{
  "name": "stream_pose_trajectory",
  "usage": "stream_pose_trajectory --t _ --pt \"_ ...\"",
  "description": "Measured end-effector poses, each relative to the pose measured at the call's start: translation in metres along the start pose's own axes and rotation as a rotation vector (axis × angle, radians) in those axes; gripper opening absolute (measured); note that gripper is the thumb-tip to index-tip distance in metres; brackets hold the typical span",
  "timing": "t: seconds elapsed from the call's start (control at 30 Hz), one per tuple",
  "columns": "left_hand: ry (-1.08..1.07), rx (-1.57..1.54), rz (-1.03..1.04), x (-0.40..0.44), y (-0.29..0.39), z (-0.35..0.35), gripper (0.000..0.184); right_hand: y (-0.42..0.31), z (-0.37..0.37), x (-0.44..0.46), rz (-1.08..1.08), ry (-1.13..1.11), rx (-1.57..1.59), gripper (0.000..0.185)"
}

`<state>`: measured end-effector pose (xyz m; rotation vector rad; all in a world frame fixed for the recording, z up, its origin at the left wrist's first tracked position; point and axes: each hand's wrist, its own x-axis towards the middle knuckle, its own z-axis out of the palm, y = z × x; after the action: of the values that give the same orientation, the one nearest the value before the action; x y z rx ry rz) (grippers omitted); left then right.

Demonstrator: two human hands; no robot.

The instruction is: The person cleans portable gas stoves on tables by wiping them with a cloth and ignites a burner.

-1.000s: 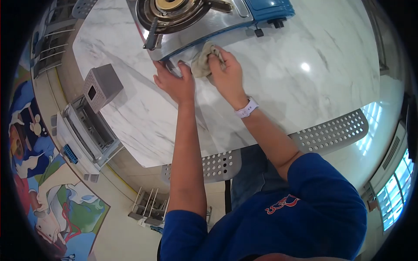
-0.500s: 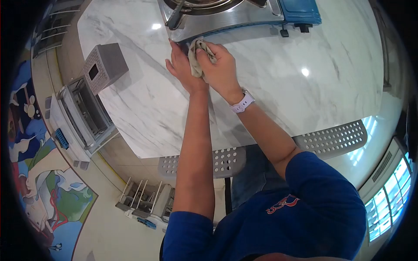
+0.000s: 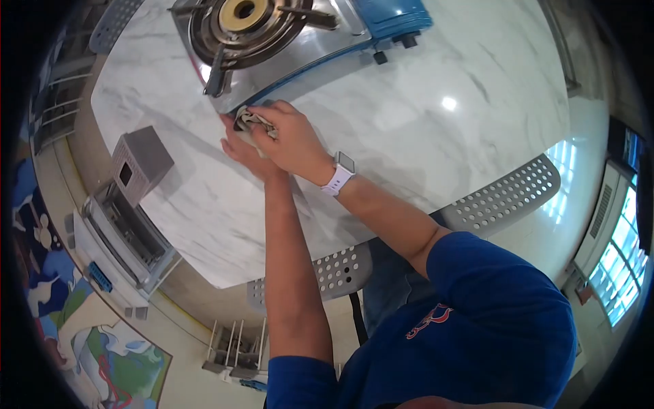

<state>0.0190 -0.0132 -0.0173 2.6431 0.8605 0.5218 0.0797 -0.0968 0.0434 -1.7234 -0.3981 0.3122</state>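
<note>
A steel and blue gas stove [image 3: 279, 58] stands on the white marbled table [image 3: 409, 136], cut off by the top of the view. My right hand [image 3: 293, 140], with a watch on its wrist, grips a crumpled grey-green cloth [image 3: 248, 123] at the stove's near left corner. Close beside it, my left hand [image 3: 244, 153] rests at the same corner, partly behind the cloth and my right hand. Its visible fingers are stretched toward the stove's edge, and they seem to hold nothing.
A grey box with a dark square opening [image 3: 143, 163] stands at the table's left edge. Perforated grey seats [image 3: 504, 194] border the near side. Left of the table are a metal appliance [image 3: 126, 235] and a painted wall [image 3: 116, 361].
The view has shifted, showing more of the stove again than half a second ago. My right hand and the cloth have come across to the stove's corner, overlapping my left hand.
</note>
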Motion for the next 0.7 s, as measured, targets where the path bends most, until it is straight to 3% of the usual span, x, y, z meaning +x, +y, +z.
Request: stream_pose_trajectory --t 0.07,0.17,0.3,0.4,0.53,0.7 --pt "-0.019 -0.082 -0.086 0.006 0.021 -0.013 0.068 -0.003 -0.016 0.003 0.010 0.005 0.119 0.025" --pt "-0.008 -0.093 -0.175 0.011 0.028 -0.013 0.070 0.002 -0.051 -0.005 0.136 0.268 0.335 0.027" --pt "0.078 -0.007 -0.134 0.010 0.022 -0.004 0.068 0.011 -0.111 0.000 0.053 0.744 0.105 0.026" --pt "0.054 -0.055 -0.149 0.012 0.032 -0.012 0.068 0.024 -0.136 0.012 0.153 0.780 0.054 0.031" --pt "0.084 -0.060 -0.129 0.011 0.030 -0.009 0.068 0.039 -0.141 0.027 0.029 0.708 -0.157 0.042" --pt "0.020 -0.055 -0.178 0.012 0.037 -0.014 0.068 0.042 -0.153 0.032 0.082 0.663 -0.163 0.040"
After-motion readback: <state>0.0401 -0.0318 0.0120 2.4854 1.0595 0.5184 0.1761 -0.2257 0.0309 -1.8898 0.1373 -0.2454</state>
